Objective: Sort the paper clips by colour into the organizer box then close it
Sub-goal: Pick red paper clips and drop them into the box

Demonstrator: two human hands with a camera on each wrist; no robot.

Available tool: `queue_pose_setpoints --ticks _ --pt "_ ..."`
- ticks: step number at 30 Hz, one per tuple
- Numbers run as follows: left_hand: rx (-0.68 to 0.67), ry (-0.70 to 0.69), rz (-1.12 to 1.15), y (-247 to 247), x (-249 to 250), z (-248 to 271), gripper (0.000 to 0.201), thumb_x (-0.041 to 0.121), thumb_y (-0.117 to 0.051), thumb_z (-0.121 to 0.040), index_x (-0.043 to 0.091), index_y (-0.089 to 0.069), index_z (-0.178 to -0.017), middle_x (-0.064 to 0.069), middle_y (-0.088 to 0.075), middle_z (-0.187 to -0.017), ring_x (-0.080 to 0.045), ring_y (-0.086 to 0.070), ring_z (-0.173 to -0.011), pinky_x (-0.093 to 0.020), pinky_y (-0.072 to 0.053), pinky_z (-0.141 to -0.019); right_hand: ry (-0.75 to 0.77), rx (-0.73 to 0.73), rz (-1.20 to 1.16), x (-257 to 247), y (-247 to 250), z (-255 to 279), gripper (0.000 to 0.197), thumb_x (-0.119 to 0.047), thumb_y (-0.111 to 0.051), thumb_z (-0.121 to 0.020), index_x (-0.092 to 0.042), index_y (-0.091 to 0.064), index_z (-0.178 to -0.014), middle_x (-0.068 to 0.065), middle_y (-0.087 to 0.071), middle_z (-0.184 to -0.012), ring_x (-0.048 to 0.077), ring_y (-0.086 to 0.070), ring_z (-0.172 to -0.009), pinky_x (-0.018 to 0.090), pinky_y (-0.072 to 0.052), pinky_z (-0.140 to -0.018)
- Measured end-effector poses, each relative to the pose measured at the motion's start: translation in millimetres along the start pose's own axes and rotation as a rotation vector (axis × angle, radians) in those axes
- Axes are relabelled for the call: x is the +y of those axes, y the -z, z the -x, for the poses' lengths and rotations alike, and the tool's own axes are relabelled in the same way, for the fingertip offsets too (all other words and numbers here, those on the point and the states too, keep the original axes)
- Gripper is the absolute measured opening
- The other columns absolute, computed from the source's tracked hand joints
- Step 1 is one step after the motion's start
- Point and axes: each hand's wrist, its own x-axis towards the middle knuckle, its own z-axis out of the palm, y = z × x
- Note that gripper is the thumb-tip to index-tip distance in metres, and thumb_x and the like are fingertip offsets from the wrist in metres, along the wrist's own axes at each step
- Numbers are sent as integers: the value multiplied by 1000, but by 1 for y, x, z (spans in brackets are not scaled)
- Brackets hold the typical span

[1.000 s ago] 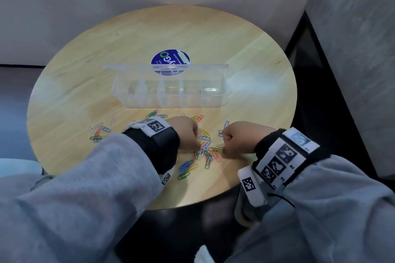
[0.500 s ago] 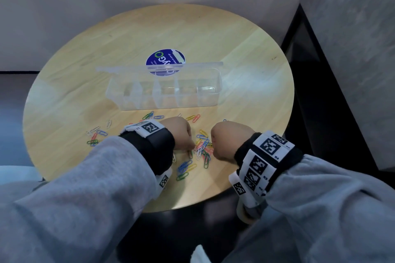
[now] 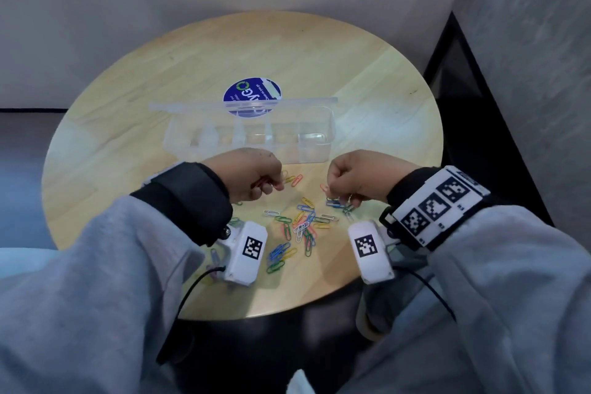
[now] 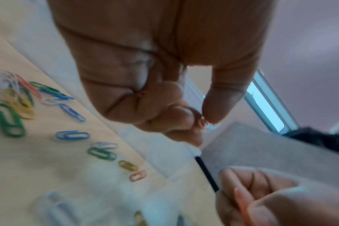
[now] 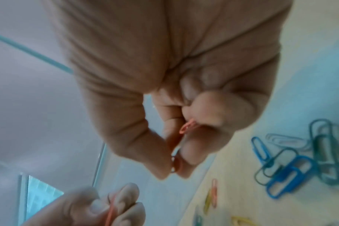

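A clear organizer box with several bare compartments stands on the round wooden table, its lid tipped open behind it. Loose paper clips in blue, green, yellow, white and pink lie scattered in front of it. My left hand hovers just above the table near the box's front wall, fingers curled, pinching a pink-red clip. My right hand is level with it, thumb and fingers pinching pink clips. A few blue clips lie under the right hand.
A round blue sticker sits on the table behind the box. More clips lie by the left sleeve. White tagged camera modules hang under both wrists. A wall stands behind the table, and a dark gap runs on the right.
Both hands have lifted off the clip pile and moved a little forward toward the box, each now holding pink clips. The pile between them is uncovered.
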Motion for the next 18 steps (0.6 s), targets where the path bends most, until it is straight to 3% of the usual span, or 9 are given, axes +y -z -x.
queue_pose_setpoints --ticks 4,7,10,13,16,18 --pt "11 -47 207 8 3 3 29 -5 -35 -86 11 -43 -64 -5 -50 -61 -7 -38 -40 -12 -28 -37 13 -1 -347 0 3 -4 23 9 -47 -87 -10 -58 -82 4 -51 -63 13 -45 -51 17 -43 -43" --pt "15 -24 287 11 2 3 29 -4 -31 -85 13 -48 -68 -3 -45 -55 -7 -38 -38 -12 -28 -36 -10 17 -411 -3 6 -6 29 8 -37 -89 -7 -61 -80 5 -45 -63 13 -44 -52 18 -45 -44" --pt "-26 28 378 14 -3 1 35 -2 -27 -84 14 -58 -75 1 -45 -52 -7 -39 -37 -12 -28 -38 -59 32 -434 -7 5 -8 31 4 -32 -90 -3 -56 -72 7 -43 -67 16 -44 -56 22 -45 -48" --pt "-73 56 444 13 -7 1 34 -3 -23 -79 11 -52 -69 0 -45 -51 -8 -39 -37 -11 -29 -36 -76 -2 -431 -9 0 -9 31 2 -30 -90 -4 -50 -68 9 -44 -69 18 -45 -57 24 -43 -50" --pt "-53 63 466 13 -11 0 28 5 -28 -82 10 -49 -64 -3 -49 -54 -10 -44 -38 -12 -33 -36 -78 -57 -293 -8 -6 -11 24 6 -36 -87 -7 -48 -70 8 -46 -67 17 -47 -55 22 -42 -44" --pt "14 87 376 10 -12 -3 24 9 -37 -84 11 -49 -63 -2 -50 -53 -9 -42 -38 -12 -30 -36 -45 -92 -150 -6 -10 -11 21 5 -44 -86 -11 -49 -72 5 -49 -66 15 -48 -56 22 -41 -46"
